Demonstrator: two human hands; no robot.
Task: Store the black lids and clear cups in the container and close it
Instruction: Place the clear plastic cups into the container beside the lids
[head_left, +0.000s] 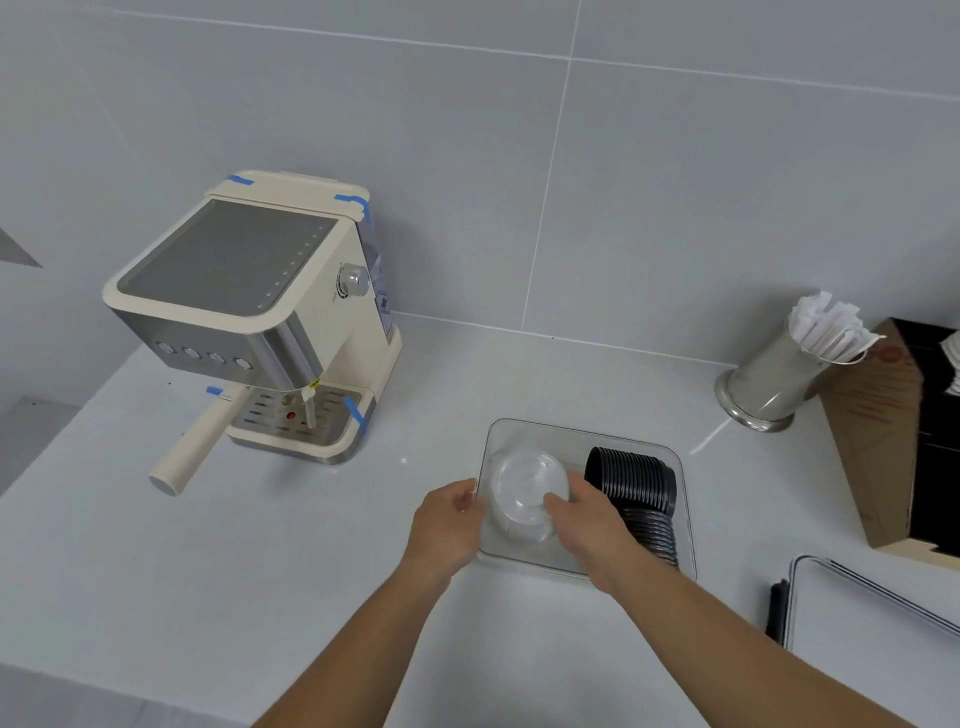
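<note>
A clear rectangular container (582, 431) stands open on the white counter. Two rows of stacked black lids (636, 480) lie in its right half. A stack of clear cups (522, 488) lies on its side in the left half. My right hand (589, 525) grips the cups from the right, fingers over their rim. My left hand (449, 519) rests against the container's left wall beside the cups, fingers curled on the edge. Whether it grips the wall or only touches it is unclear.
A cream espresso machine (260, 322) stands at the left, its handle pointing toward me. A steel cup of wrapped straws (779, 374) and a brown box (893, 441) sit at the right. A flat clear tray or lid (872, 608) lies at the right front.
</note>
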